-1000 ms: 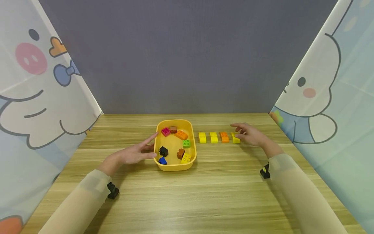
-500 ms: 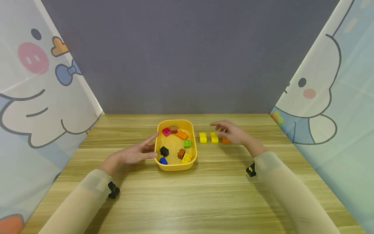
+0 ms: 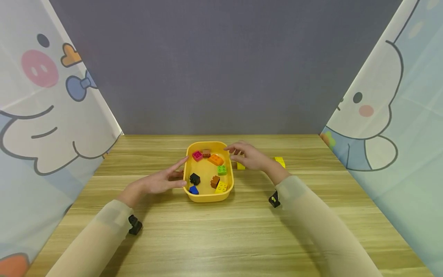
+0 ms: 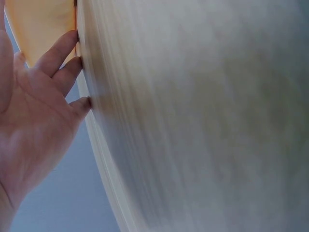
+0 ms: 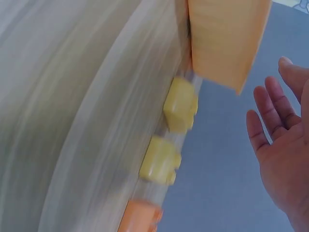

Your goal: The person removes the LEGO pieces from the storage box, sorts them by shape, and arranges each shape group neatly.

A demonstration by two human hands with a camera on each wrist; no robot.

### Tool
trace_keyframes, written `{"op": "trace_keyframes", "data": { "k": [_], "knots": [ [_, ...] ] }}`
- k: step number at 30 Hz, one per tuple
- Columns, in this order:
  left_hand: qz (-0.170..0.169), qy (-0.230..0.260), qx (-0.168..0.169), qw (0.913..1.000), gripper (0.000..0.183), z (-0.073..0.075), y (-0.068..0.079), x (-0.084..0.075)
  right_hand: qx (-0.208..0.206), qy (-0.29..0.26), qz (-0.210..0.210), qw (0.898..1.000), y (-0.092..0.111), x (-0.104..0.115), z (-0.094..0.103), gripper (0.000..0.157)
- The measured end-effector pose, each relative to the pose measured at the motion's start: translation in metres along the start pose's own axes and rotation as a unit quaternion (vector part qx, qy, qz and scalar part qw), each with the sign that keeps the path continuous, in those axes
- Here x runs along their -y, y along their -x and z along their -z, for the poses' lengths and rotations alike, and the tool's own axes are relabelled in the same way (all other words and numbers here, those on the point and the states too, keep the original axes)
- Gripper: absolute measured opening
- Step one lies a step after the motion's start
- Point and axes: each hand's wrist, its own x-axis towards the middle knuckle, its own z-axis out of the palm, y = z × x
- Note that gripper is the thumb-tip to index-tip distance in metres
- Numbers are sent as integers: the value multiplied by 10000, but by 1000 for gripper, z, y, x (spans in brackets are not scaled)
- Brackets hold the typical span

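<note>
My left hand rests against the left side of a yellow tray, fingers spread along its rim. In the left wrist view the fingertips touch the tray's wall and the table. My right hand hovers at the tray's right rim, fingers loosely bent and holding nothing. Under it stands a row of toy building bricks: a yellow brick, another yellow brick and an orange brick. A further yellow brick shows past the right wrist in the head view.
Inside the tray lie a pink brick, an orange brick, a green brick, a black brick, a blue brick and several others. A grey panel closes off the back of the wooden table.
My right hand has moved left from the rightmost yellow brick, over the row, to the tray's right rim. That yellow brick stays behind. The left hand keeps its place.
</note>
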Motion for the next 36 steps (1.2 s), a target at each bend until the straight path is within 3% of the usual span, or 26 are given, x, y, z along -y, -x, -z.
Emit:
{"op": "trace_keyframes", "data": {
  "k": [13,24,30,36],
  "knots": [
    [-53,-40,-10,10000,97,1,1,2,170,498,-279,9982,-44,19,-35,42],
    [-59,-61,16,10000,97,2,0,1,458,1195,-554,9902,-58,18,-44,46],
    [-91,-69,29,9999,97,3,0,3,651,1181,-437,9899,-62,22,-44,54],
    [-113,-13,45,9999,96,2,0,3,893,913,-451,9908,-66,27,-49,52]
  ]
}}
